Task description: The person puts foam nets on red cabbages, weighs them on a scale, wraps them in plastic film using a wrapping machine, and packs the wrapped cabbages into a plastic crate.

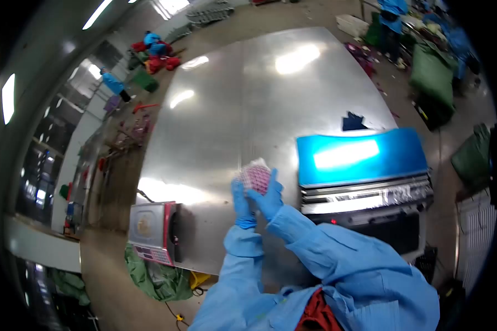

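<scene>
Both of my hands wear blue gloves and meet over the near part of the metal table. Between them is a small pink-and-white netted bundle, with a whitish top edge. My left hand holds its left side, fingers pointing up and away from me. On its lower right side my right hand grips it, thumb across the front. What is inside the bundle cannot be made out.
A scale sits at the table's left near corner. To the right stands a machine with a blue lid, a dark scrap behind it. Green sacks and several people are farther off.
</scene>
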Demonstrator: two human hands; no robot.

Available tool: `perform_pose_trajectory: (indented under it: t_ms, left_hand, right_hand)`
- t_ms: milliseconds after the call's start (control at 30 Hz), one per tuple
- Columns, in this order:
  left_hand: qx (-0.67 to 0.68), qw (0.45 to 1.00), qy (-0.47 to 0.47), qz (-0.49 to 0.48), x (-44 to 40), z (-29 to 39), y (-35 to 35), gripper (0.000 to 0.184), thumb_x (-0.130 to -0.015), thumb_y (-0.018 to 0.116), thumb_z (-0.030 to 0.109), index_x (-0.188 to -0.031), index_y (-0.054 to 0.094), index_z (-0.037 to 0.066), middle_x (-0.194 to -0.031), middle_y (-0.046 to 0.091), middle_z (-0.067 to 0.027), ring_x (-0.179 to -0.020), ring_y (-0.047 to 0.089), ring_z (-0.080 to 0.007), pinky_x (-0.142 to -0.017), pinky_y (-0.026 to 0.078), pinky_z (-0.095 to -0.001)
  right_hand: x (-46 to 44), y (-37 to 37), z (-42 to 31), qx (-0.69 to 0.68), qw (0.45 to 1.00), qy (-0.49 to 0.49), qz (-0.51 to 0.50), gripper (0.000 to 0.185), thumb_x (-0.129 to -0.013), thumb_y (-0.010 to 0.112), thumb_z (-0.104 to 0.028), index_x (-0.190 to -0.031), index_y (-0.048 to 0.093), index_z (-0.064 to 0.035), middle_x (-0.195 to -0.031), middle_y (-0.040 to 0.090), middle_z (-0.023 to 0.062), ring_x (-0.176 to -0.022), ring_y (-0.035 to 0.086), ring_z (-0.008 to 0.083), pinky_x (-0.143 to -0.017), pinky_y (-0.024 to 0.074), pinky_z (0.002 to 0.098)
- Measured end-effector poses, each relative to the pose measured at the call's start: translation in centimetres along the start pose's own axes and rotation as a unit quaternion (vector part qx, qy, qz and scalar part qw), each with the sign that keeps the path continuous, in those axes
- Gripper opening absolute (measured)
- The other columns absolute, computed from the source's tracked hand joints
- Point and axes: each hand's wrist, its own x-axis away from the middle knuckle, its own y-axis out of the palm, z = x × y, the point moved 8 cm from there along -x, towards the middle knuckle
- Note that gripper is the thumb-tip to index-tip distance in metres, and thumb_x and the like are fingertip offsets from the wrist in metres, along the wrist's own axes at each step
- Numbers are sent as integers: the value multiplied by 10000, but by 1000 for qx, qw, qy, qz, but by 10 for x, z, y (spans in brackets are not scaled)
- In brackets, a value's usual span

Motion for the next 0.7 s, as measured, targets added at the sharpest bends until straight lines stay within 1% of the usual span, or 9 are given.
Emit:
perform_pose_trajectory:
  t_ms: [100,233,300,333,367,433,533,633,700]
  left_hand:
    - [-68,994,79,17,40,45,98,642,-951,428,508,-1373,388,25,-1307,506,-141,-1136,550,-283,-953,485,-392]
    - [-31,999,9,-44,64,8,207,572,-968,442,442,-1369,402,37,-1320,502,-125,-1157,542,-247,-968,470,-356]
    - [-16,997,-30,-65,56,-33,245,530,-980,435,411,-1363,415,45,-1307,515,-118,-1146,553,-228,-963,472,-341]
    - [-65,996,17,-55,45,-54,251,487,-989,428,385,-1342,436,49,-1276,539,-103,-1126,561,-198,-959,470,-333]
    - [-27,997,-4,-76,44,-72,276,461,-992,432,374,-1318,458,49,-1231,560,-82,-1110,559,-173,-936,477,-327]
    - [-98,991,-30,-81,39,-109,297,487,-976,448,418,-1323,455,77,-1223,557,-70,-1105,556,-167,-898,490,-337]
    - [-275,954,-113,-49,33,-150,297,601,-922,484,531,-1363,404,132,-1248,542,-80,-1105,562,-226,-873,487,-391]
    - [-300,932,-163,-124,51,-120,336,717,-905,530,529,-1414,324,69,-1272,496,-151,-1124,540,-255,-872,492,-415]
    - [-312,926,-173,-127,46,-121,328,743,-895,524,554,-1434,299,96,-1291,489,-140,-1157,521,-266,-882,475,-456]
  right_hand:
    - [17,-51,-54,39,994,-103,-7,1075,-741,756,-338,-1476,58,20,-1303,372,325,-1188,417,444,-1027,354,467]
    - [24,-173,-92,105,981,-161,24,986,-804,723,-297,-1478,79,22,-1299,385,310,-1175,441,415,-1021,362,460]
    - [12,-236,-98,54,995,-70,-38,962,-815,719,-323,-1490,107,-15,-1272,404,291,-1177,464,388,-1001,399,444]
    - [4,-264,-87,66,996,-62,-25,933,-826,709,-353,-1496,137,-47,-1253,409,279,-1190,470,363,-990,418,430]
    - [-13,-291,-62,124,992,-28,10,928,-827,695,-400,-1496,154,-50,-1256,454,257,-1122,536,331,-897,491,413]
    - [-30,-333,-50,55,996,25,-68,905,-802,688,-463,-1447,233,-23,-1200,552,260,-986,616,355,-787,539,416]
    - [-37,-378,-28,76,986,137,-65,837,-830,626,-535,-1426,295,-50,-1156,608,181,-871,652,277,-544,541,340]
    - [-30,-390,-38,49,967,186,-166,796,-851,582,-561,-1442,299,-108,-1183,597,170,-872,655,271,-537,532,336]
    - [-29,-394,-36,65,966,170,-184,799,-861,556,-584,-1469,265,-154,-1219,571,194,-858,644,286,-576,545,365]
